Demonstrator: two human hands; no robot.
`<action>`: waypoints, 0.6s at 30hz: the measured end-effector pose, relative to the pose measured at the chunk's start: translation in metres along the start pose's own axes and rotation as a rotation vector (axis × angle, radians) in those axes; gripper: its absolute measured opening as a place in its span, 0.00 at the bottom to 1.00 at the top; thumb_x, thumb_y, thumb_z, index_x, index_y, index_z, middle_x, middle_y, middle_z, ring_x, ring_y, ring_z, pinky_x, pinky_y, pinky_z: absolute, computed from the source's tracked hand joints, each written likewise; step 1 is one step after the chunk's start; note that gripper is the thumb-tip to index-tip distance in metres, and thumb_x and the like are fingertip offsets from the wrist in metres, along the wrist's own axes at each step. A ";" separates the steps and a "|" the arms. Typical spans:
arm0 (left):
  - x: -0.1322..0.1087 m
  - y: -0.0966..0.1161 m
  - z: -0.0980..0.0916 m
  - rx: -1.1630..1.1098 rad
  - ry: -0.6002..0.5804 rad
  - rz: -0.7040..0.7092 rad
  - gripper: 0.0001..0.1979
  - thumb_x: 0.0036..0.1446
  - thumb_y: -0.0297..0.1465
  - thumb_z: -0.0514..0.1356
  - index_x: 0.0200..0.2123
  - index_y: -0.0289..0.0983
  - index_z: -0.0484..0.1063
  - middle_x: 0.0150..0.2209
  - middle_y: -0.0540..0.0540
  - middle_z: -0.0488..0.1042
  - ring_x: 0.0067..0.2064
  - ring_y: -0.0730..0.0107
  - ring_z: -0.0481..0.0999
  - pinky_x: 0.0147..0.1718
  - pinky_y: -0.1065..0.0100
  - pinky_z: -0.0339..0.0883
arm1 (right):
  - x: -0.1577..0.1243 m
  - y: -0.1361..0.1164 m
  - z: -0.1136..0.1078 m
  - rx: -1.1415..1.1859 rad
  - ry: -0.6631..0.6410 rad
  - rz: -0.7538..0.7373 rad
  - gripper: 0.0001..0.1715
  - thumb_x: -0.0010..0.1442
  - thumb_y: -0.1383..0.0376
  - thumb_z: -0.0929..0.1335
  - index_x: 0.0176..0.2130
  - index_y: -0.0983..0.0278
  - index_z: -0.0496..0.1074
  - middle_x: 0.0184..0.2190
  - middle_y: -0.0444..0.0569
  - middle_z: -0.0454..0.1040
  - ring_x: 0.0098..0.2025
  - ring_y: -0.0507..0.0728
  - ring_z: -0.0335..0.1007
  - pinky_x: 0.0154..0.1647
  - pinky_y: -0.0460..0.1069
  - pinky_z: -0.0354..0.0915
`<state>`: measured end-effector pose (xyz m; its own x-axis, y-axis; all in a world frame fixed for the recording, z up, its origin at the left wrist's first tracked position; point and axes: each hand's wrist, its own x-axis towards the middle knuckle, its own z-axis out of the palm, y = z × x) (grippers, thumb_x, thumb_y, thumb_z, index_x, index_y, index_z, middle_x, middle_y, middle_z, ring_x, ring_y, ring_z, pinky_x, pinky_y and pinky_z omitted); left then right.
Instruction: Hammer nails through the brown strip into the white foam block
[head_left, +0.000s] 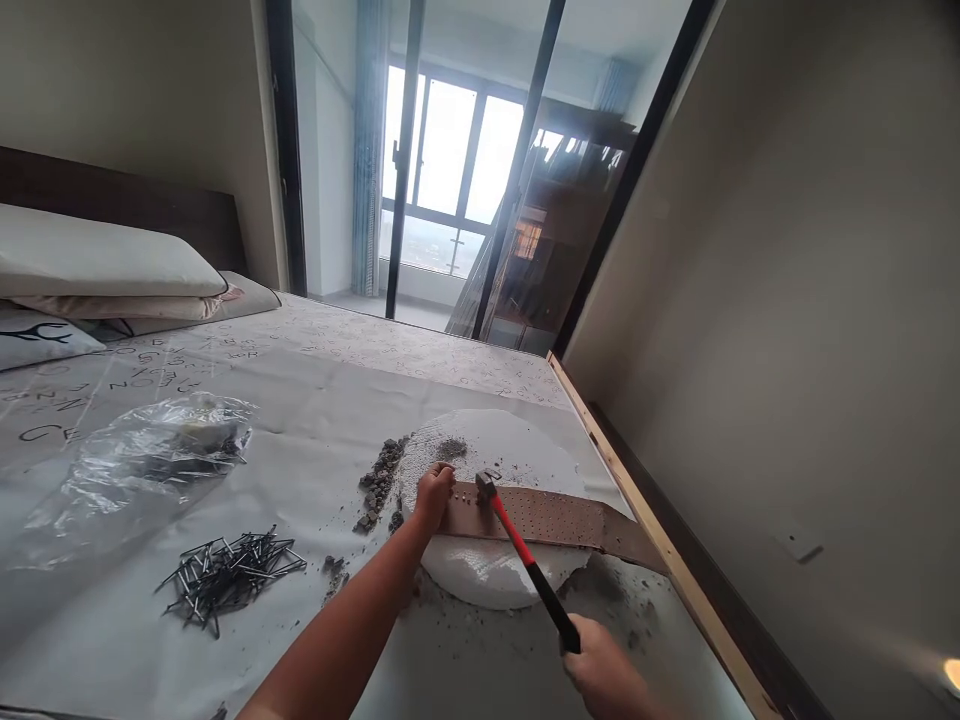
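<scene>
My right hand (600, 655) is wrapped round the black end of a hammer (531, 562) with a red and black handle. The hammer's dark metal head (486, 487) is over a brown leather-like strip (551, 512) dotted with rows of small holes or studs. At the strip's left end is my left hand (435, 495), its fingers closed close to the hammer head; what they pinch is too small to make out. Under the strip lies a round white block (517, 440) with a chipped, pitted surface. Several small bright points show on the strip between hand and hammer head.
Grey rubble (379, 485) lines the block's left side. A pile of long nails (229, 578) and a clear plastic bag (165, 450) with dark contents lie farther left on the pale sheet (315, 440). A wooden rail (645, 510) runs along the right wall. Folded bedding (105, 255) sits back left.
</scene>
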<state>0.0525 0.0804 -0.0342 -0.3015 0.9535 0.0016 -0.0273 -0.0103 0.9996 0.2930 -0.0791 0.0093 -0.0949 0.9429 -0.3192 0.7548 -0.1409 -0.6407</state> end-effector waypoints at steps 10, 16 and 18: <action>0.000 0.004 -0.001 -0.091 0.010 -0.029 0.08 0.44 0.37 0.54 0.24 0.38 0.62 0.18 0.54 0.62 0.20 0.77 0.61 0.20 0.73 0.56 | -0.006 -0.004 -0.012 0.129 -0.040 0.000 0.06 0.43 0.72 0.58 0.23 0.61 0.55 0.16 0.37 0.49 0.18 0.49 0.48 0.20 0.44 0.47; 0.002 -0.001 -0.004 -0.241 -0.048 -0.038 0.09 0.46 0.37 0.52 0.22 0.39 0.58 0.18 0.55 0.59 0.19 0.78 0.58 0.20 0.73 0.55 | -0.004 -0.009 -0.004 0.113 -0.009 -0.047 0.08 0.42 0.74 0.59 0.22 0.62 0.57 0.18 0.39 0.54 0.21 0.50 0.51 0.21 0.44 0.48; 0.004 -0.002 -0.005 -0.297 -0.053 -0.058 0.08 0.46 0.36 0.52 0.21 0.39 0.57 0.18 0.55 0.58 0.19 0.78 0.58 0.21 0.72 0.55 | -0.002 -0.007 0.002 0.095 -0.029 -0.004 0.09 0.41 0.76 0.59 0.21 0.62 0.56 0.17 0.38 0.54 0.20 0.49 0.50 0.20 0.44 0.47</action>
<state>0.0462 0.0828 -0.0360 -0.2416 0.9693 -0.0465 -0.3230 -0.0352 0.9457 0.2861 -0.0808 0.0131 -0.1173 0.9345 -0.3361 0.6898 -0.1668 -0.7045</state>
